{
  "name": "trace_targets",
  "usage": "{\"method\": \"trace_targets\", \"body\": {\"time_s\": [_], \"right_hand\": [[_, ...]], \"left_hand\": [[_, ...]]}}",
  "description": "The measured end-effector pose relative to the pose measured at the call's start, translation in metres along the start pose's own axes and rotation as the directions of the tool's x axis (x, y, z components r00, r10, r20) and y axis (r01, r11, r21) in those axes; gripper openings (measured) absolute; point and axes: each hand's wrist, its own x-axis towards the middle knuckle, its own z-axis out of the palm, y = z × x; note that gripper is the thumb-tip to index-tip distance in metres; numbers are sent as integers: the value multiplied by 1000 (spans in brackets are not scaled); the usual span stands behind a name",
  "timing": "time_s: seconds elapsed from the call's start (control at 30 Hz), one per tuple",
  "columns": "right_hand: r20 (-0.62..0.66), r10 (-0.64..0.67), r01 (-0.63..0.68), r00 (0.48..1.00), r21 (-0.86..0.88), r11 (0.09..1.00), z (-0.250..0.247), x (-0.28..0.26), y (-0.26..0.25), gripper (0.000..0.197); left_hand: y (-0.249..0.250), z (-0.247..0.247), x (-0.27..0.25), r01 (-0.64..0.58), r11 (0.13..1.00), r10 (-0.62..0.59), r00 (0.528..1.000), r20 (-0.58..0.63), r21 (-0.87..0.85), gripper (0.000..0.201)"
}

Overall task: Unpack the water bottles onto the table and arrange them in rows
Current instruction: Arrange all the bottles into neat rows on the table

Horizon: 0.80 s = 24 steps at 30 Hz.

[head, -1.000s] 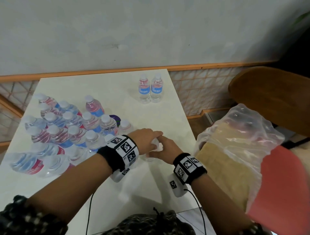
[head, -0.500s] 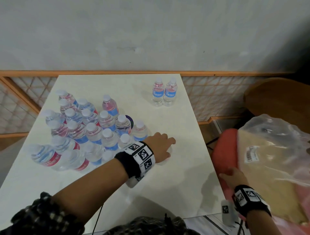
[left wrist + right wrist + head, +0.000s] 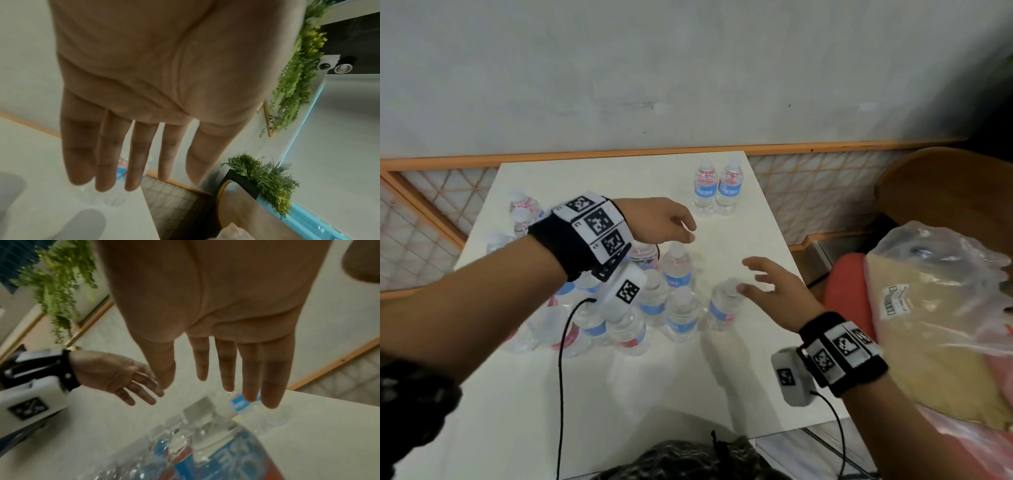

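Both my hands are empty right now: my left hand (image 3: pixel 666 222) hangs in the air with its fingers (image 3: pixel 135 155) straight and loosely spread, and my right hand (image 3: pixel 774 291) is splayed flat, palm down. The nearest bottle (image 3: pixel 722 308) stands on the table (image 3: pixel 619 394) just under my right fingertips, at the right-hand edge of the bunched cluster of bottles (image 3: pixel 633 308) that sits below and behind my left wrist. A pair of bottles (image 3: pixel 717 192) stands well beyond both hands, towards the far edge. I judge each bottle to be full, so moderately heavy for its size, with thin clear walls that give under a hard squeeze and a smooth skin that could slip. The label band round the middle looks like the best place to wrap my fingers, or the ribbed white cap (image 3: pixel 200 408) for a short lift. Every bottle I can make out stands upright, long axis vertical, cap pointing up at my palm; those at the near left of the cluster are too blurred for me to tell.
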Motion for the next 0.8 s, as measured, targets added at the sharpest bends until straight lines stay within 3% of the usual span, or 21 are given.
{"method": "trace_targets", "body": {"time_s": [0.1,0.23,0.33,0.43,0.47,0.5,0.57,0.63,0.73,0.8], "right_hand": [[128,-37,53,991,-129,990,15,6,-16,59],[262,0,85,965,-313,946,25,12,-16,66],[266,19,91,964,-393,915,22,19,-5,48],[268,11,108,963,-425,898,8,29,3,39],[274,4,122,962,-442,889,3,34,5,38],[280,-7,141,960,-460,876,-1,38,7,39],[290,-24,167,957,-481,861,-9,46,12,41],[287,-28,166,957,-469,868,-19,57,17,42],[271,-21,148,962,-457,877,-32,75,20,42],[240,-19,123,971,-427,896,-37,84,22,41]], "left_hand": [[-4,1,7,58,998,-57,996,61,-16,34],[3,14,27,99,970,-107,994,23,223,45],[8,25,48,107,937,-127,991,39,333,46],[2,34,78,112,914,-156,984,83,391,20],[2,35,86,128,900,-162,986,48,417,11],[5,34,90,136,899,-156,988,15,417,10],[7,30,104,156,910,-164,986,-12,384,28],[8,23,116,188,898,-207,978,4,397,9],[0,15,141,218,894,-232,973,-12,390,25],[-6,12,155,264,881,-250,964,-85,394,27]]}}
